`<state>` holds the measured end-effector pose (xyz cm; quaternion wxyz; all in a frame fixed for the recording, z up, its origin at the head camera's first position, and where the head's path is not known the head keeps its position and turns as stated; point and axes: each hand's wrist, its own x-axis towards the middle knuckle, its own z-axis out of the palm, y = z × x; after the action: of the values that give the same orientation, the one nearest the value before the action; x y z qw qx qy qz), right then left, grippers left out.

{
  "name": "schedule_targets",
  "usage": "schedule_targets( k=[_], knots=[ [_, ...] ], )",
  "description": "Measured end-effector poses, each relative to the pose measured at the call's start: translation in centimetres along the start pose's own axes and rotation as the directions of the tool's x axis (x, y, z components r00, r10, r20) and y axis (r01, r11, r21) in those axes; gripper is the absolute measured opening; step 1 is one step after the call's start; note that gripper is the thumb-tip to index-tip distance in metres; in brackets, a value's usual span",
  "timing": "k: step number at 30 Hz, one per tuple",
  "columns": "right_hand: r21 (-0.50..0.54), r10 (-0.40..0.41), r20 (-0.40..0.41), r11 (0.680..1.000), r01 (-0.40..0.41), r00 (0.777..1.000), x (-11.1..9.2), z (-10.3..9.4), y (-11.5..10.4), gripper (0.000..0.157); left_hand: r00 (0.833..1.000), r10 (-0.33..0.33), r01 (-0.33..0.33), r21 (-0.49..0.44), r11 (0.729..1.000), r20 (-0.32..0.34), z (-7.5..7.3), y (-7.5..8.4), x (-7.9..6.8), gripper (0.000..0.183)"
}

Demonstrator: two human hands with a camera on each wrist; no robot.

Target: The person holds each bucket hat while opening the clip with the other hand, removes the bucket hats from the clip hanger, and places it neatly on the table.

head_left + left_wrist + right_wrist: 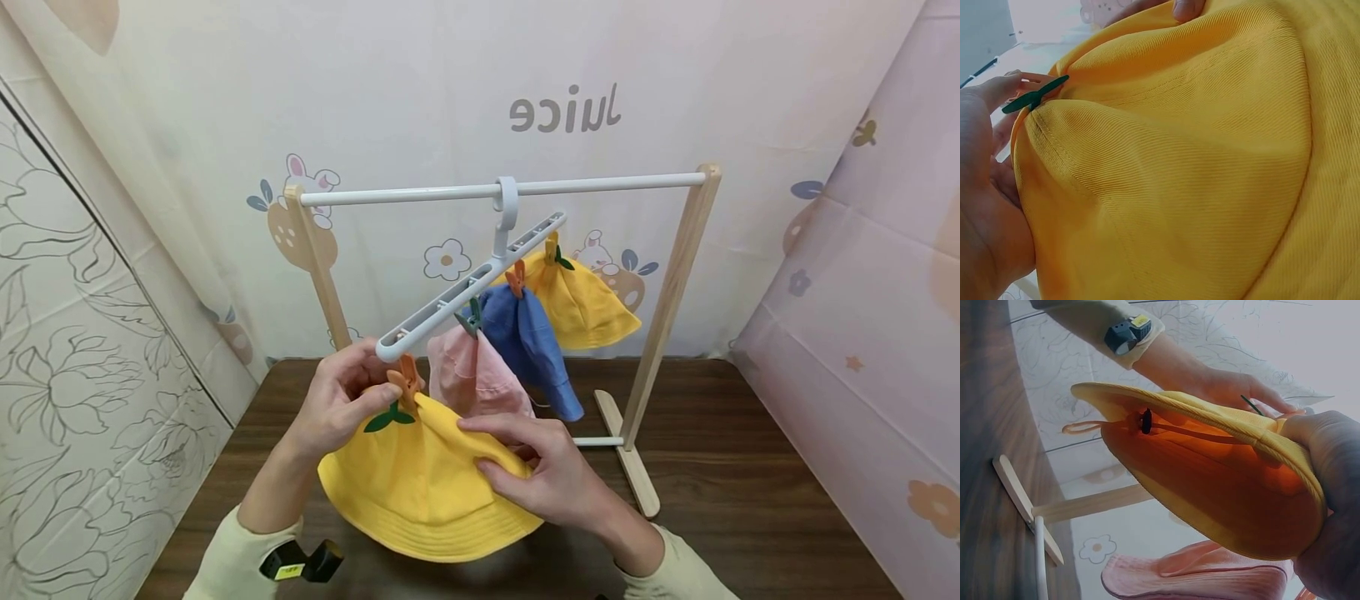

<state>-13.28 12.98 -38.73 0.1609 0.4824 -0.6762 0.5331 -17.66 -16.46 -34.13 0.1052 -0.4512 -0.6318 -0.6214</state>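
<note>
A yellow bucket hat (431,492) with a green leaf tab (390,417) hangs at the near end of a white hanger (450,300). At its crown, my left hand (345,400) pinches an orange clothespin (406,381), thumb in front and fingers behind. My right hand (543,467) grips the hat's right side between thumb and fingers. The right wrist view looks into the hat's hollow (1222,487), where a cord with a black toggle (1146,421) shows. In the left wrist view, the crown cloth (1166,156) gathers into folds beside the leaf.
Farther along the hanger hang a pink hat (480,375) on a green clothespin (470,317), a blue hat (528,342) and another yellow hat (588,304). The hanger hooks over the white bar (615,184) of a wooden-legged rack (671,308) on a dark wood table (735,483).
</note>
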Motion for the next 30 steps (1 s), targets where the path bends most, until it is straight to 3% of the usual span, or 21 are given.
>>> schedule_targets(
  k=[8,30],
  knots=[
    [0.004,-0.003,-0.001,1.000,0.003,1.000,0.13,0.05,0.08,0.050,1.000,0.021,-0.021,-0.005,1.000,-0.001,-0.15,-0.06,0.11,0.015],
    [0.001,0.006,-0.008,1.000,-0.006,1.000,-0.06,0.16,0.14,0.050,1.000,0.026,-0.026,-0.024,0.999,-0.010,0.11,-0.24,0.33,0.014]
  ],
)
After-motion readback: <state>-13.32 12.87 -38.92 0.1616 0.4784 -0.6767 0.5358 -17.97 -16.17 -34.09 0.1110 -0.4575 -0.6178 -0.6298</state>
